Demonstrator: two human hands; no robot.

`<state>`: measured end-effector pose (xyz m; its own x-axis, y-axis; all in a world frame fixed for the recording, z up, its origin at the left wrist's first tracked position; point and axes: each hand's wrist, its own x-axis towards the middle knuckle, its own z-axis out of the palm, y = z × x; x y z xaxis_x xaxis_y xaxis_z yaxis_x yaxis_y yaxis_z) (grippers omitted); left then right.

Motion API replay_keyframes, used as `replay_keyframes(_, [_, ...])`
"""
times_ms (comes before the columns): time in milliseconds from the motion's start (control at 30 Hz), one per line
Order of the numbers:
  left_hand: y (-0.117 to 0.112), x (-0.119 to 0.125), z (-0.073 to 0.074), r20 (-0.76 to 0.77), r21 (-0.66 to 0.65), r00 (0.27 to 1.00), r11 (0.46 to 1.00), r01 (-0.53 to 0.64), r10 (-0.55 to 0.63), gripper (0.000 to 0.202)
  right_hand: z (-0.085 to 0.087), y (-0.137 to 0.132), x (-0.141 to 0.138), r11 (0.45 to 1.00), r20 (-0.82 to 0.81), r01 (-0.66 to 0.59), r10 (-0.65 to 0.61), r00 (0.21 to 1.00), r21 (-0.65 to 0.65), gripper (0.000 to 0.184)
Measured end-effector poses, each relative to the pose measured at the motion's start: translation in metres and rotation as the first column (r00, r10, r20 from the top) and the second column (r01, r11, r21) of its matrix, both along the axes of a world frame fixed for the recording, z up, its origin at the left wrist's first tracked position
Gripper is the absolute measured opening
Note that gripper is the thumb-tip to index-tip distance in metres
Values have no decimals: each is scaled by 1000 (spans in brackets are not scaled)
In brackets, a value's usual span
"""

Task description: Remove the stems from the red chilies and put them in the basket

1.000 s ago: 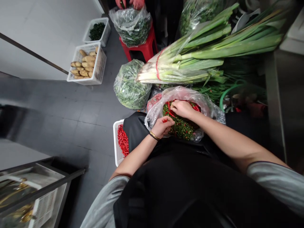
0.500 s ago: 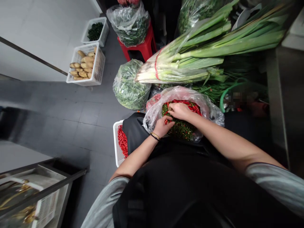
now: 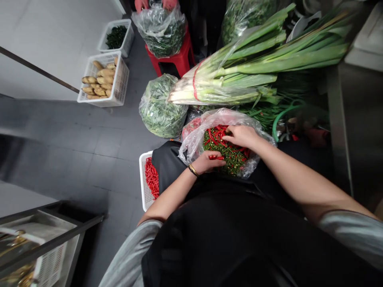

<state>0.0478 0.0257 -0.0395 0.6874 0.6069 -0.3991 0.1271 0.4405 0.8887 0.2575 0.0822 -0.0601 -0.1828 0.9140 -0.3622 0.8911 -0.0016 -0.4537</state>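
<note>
An open clear plastic bag (image 3: 191, 143) stands in front of my lap, filled with red chili peppers (image 3: 216, 133) and their green stems (image 3: 227, 153). My left hand (image 3: 206, 161), a dark band and a gold-coloured one at its wrist, is closed around a few red chilies at the bag's near side. Over the pile, my right hand (image 3: 242, 136) reaches in from the right. Its thumb and forefinger are a little apart at the chilies, and nothing shows between them. A white basket (image 3: 143, 179) of loose red chilies (image 3: 152, 178) sits beside my left knee.
Leeks (image 3: 221, 79) tied with red tape lie beyond the bag. Bagged greens (image 3: 163, 105) stand left of them. Another person's hands (image 3: 170, 4) touch a bag on a red stool (image 3: 176, 59). Baskets of pale roots (image 3: 119, 85) and dark greens (image 3: 128, 38) line the wall. A green-rimmed container (image 3: 274, 129) is at right.
My right hand has moved away from the left, rightward across the chilies, uncovering more of the pile. Red chilies now show clearly in my left hand. The view has shifted slightly.
</note>
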Motion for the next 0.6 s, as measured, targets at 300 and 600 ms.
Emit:
replay_keyframes(300, [5, 4, -13, -34, -171, 938, 923, -344, 344, 43, 8, -27, -17, 973, -111, 15, 11, 994, 232, 15])
replay_keyframes(600, [2, 11, -16, 10, -113, 922, 916, -384, 387, 48, 11, -85, -17, 975, -664, 209, -203, 719, -72, 39])
